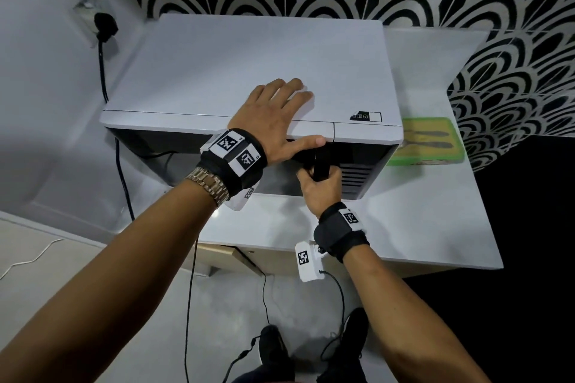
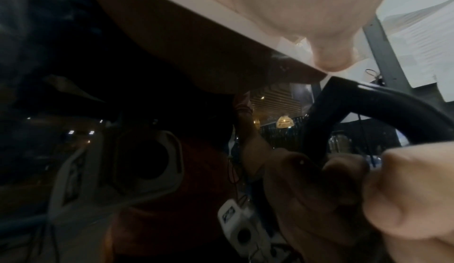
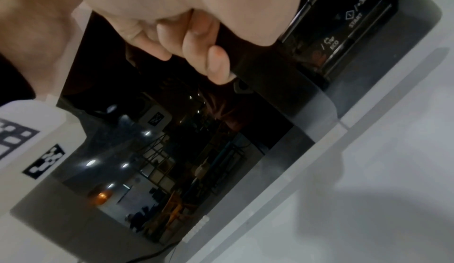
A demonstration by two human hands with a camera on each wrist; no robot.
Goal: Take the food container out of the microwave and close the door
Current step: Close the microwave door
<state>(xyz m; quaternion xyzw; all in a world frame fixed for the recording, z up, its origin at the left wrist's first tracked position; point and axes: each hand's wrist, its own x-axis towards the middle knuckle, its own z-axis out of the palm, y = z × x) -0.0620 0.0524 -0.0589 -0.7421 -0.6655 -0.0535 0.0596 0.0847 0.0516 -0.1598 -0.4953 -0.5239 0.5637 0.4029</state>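
A white microwave [image 1: 242, 65] stands on a white counter [image 1: 420, 221], its dark glass door [image 3: 172, 160] closed. My left hand [image 1: 277, 112] lies flat on the microwave's top, fingers straight, thumb hooked under the front edge. My right hand [image 1: 320, 186] grips the black vertical door handle [image 1: 320, 165], fingers curled round it; in the right wrist view the fingers [image 3: 196, 49] wrap the handle [image 3: 270, 76]. The left wrist view shows the handle [image 2: 368, 111] and my right hand [image 2: 343, 189] on it. No food container shows; the microwave's inside is hidden.
A green box with a spoon and fork print [image 1: 426, 140] lies on the counter right of the microwave. A black plug and cable [image 1: 105, 28] hang on the left wall. The control panel [image 3: 343, 30] sits right of the handle. My feet and cables are below.
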